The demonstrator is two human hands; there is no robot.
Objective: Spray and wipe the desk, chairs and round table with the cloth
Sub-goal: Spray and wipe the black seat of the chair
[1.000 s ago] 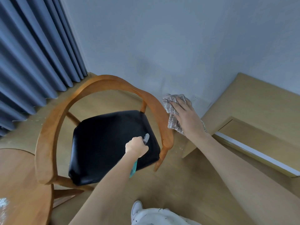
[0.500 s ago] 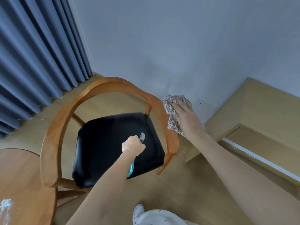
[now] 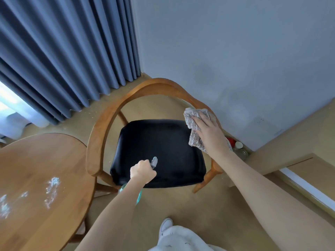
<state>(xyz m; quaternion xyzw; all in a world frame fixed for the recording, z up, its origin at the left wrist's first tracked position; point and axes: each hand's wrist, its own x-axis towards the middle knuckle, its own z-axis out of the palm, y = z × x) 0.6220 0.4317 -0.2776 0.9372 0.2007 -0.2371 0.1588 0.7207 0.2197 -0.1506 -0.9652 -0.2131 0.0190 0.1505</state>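
The spray bottle (image 3: 154, 162) was mostly hidden in the clenched left hand (image 3: 143, 171) — the flat-fingered right hand (image 3: 208, 132) had slid the cloth (image 3: 194, 131) along the chair (image 3: 101, 127) arm.

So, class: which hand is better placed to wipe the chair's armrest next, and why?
The right hand: it already presses the cloth on the armrest, while the left hand grips the spray bottle.

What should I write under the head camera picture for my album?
Right hand presses the cloth on the chair arm; left hand grips the spray bottle.
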